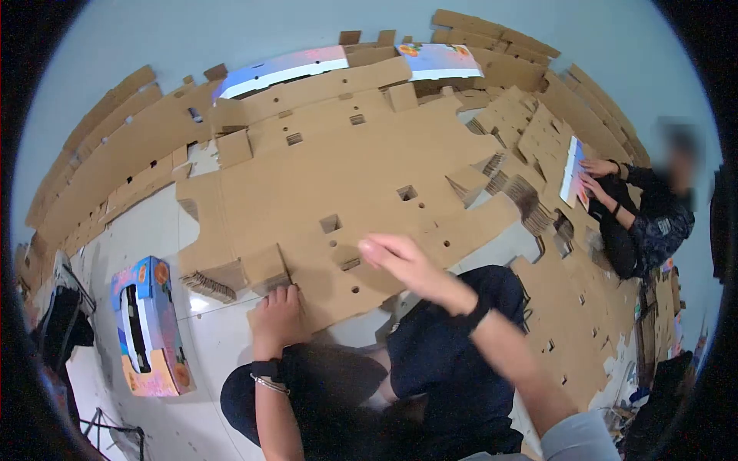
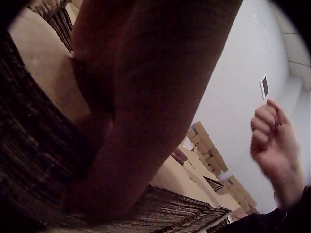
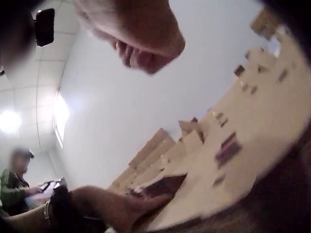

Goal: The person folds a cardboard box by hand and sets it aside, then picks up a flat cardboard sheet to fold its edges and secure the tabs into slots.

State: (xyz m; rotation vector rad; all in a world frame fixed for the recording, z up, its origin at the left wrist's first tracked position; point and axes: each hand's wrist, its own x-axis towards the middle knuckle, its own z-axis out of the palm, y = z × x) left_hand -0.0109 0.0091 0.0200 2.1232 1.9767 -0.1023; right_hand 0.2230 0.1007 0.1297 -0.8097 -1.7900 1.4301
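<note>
A large brown cardboard stack (image 1: 269,184) with square and round holes lies in front of the person. The left hand (image 1: 280,316) rests on its near left corner, against a raised flap (image 1: 265,266); the right wrist view shows this hand (image 3: 126,206) with its fingers laid along the cardboard (image 3: 209,189). Above the near part of the sheet, the right hand (image 1: 415,269) is raised and blurred by motion, touching nothing. In the left wrist view the right hand (image 2: 274,141) has its fingers curled into a loose fist, with nothing visible in it.
A printed box (image 1: 151,326) with a long opening stands on the floor at left. Printed panels (image 1: 296,67) lie along the back among cardboard strips. At right another person (image 1: 653,207) sits holding a printed panel (image 1: 572,170), beside more cardboard sheets (image 1: 569,315).
</note>
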